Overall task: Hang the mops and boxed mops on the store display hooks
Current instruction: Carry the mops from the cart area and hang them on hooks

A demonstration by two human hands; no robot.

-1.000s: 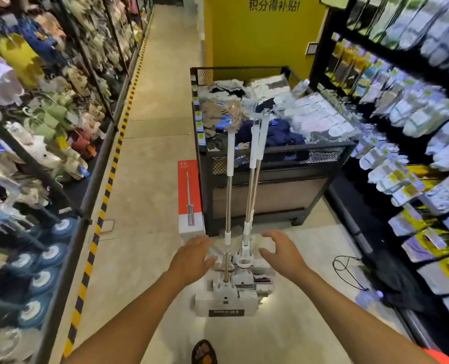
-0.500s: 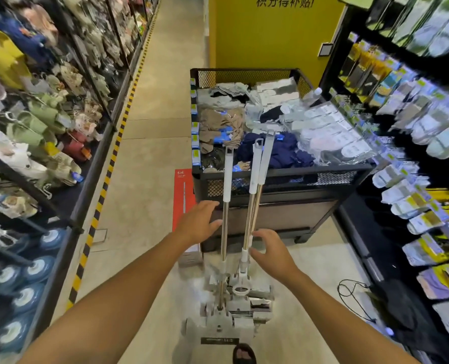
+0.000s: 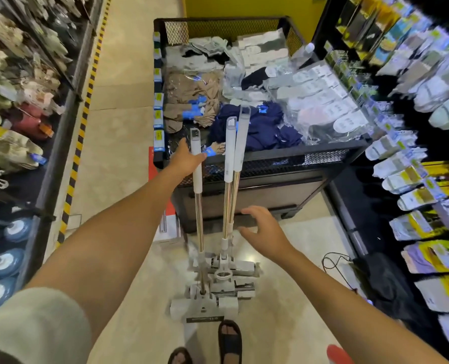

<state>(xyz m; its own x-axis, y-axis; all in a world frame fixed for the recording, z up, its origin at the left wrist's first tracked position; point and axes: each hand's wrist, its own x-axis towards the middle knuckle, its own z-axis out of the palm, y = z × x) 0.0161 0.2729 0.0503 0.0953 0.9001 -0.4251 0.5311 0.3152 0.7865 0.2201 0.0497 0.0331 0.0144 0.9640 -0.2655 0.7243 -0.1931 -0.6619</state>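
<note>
Three mops with white grips and metal poles lean upright against a black mesh bin (image 3: 310, 151); their grey heads (image 3: 205, 306) rest on the floor. My left hand (image 3: 185, 160) is at the grip of the left mop (image 3: 199, 219), thumb up and fingers reaching just past it, not curled round it. My right hand (image 3: 265, 229) hovers with spread fingers right of the poles of the other two mops (image 3: 228, 158), not touching them. A red and white boxed mop (image 3: 167, 224) stands against the bin's left corner, mostly hidden by my left arm.
The bin is piled with packs of socks. Racks of slippers (image 3: 21, 114) line the left side behind a yellow-black floor stripe. Hanging sock packs (image 3: 415, 179) fill the right wall. A black cable (image 3: 333, 261) lies on the floor. My sandalled feet (image 3: 230, 340) stand behind the mop heads.
My left hand rose from the mop heads up to the left mop's grip. My right hand lifted off the heads to mid-pole height. The view came closer to the bin.
</note>
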